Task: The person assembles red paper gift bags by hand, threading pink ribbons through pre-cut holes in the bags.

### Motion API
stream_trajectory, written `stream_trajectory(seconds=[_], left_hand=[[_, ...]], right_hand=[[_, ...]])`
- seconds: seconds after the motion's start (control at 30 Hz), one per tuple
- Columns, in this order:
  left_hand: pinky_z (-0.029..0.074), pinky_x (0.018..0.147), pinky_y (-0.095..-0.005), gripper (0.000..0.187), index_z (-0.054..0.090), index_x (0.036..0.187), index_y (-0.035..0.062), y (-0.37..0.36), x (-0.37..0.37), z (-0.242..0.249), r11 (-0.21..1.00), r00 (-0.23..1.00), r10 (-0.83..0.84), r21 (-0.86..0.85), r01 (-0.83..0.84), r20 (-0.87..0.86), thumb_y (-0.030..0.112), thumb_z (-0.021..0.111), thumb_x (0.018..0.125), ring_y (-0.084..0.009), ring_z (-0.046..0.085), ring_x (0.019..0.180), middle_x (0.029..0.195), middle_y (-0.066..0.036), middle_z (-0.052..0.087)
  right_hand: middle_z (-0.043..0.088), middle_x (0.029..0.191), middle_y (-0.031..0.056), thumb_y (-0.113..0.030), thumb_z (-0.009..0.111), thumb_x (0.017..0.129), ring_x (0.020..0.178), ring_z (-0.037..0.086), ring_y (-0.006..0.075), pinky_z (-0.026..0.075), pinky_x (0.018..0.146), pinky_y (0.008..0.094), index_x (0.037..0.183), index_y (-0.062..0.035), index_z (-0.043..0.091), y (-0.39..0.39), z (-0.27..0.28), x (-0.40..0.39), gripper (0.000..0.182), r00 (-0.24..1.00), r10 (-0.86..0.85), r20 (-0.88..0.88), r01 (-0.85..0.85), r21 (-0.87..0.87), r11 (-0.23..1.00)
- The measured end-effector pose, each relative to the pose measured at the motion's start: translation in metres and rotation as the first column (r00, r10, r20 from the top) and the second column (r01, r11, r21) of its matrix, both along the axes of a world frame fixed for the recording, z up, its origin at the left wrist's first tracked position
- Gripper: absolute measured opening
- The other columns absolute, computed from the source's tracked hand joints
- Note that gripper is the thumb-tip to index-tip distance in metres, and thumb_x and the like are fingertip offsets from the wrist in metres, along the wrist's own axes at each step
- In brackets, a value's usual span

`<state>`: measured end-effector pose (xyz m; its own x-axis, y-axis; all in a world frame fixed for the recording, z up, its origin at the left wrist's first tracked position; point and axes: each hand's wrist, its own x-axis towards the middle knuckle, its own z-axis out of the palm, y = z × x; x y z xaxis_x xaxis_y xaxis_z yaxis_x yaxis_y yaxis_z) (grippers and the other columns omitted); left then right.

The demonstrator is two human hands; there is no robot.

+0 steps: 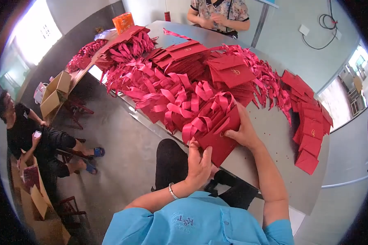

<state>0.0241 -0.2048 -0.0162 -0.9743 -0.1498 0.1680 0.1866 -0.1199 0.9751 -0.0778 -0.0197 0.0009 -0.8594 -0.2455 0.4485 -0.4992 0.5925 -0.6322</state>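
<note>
Between my hands, at the near edge of the table, is a bunch of flat red paper bags [215, 143] with glossy ribbon loops at their upper end. My right hand [245, 130] grips their right side, the thumb lying across the front face. At the lower left edge, my left hand [199, 162] holds the same bags, its fingers partly hidden. Beyond them spreads a heap of red ribbons [167, 94] attached to more bags. A pile of red bags with a gold mark [233, 73] lies just past my right hand.
More flat red bags [308, 130] lie in overlapping rows on the table's right. Another ribboned stack [124, 45] and an orange packet [123, 23] are at the far left. A person [218, 14] stands across the table; another person [37, 134] sits left, near cardboard boxes [55, 92].
</note>
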Motion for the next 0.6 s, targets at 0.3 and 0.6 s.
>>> stream_trajectory(seconds=[0.3, 0.6], left_hand=[[0.041, 0.091, -0.0352, 0.027, 0.046, 0.114, -0.0036, -0.003, -0.003, 0.000, 0.999, 1.000, 0.012, -0.046, -0.012, -0.005, 0.007, 0.052, 0.090, -0.0247, 0.052, 0.101, 0.109, -0.015, 0.053], [0.043, 0.086, -0.0352, 0.030, 0.044, 0.114, -0.0054, 0.000, 0.006, 0.005, 0.988, 0.999, 0.002, -0.156, 0.006, 0.054, 0.011, 0.053, 0.091, -0.0267, 0.054, 0.093, 0.107, -0.018, 0.052]], right_hand=[[0.057, 0.119, 0.0091, -0.027, 0.085, 0.065, 0.110, 0.054, 0.0195, 0.042, 0.097, 0.0348, 0.134, -0.0006, 0.040, -0.002, 0.001, 0.002, 0.087, 0.959, 0.138, 0.248, -0.065, -0.280, 0.958], [0.063, 0.107, 0.0062, -0.014, 0.085, 0.061, 0.099, 0.058, 0.0157, 0.046, 0.092, 0.0330, 0.125, 0.0013, 0.050, 0.011, 0.011, 0.005, 0.075, 0.822, 0.301, 0.484, -0.017, -0.507, 0.862]])
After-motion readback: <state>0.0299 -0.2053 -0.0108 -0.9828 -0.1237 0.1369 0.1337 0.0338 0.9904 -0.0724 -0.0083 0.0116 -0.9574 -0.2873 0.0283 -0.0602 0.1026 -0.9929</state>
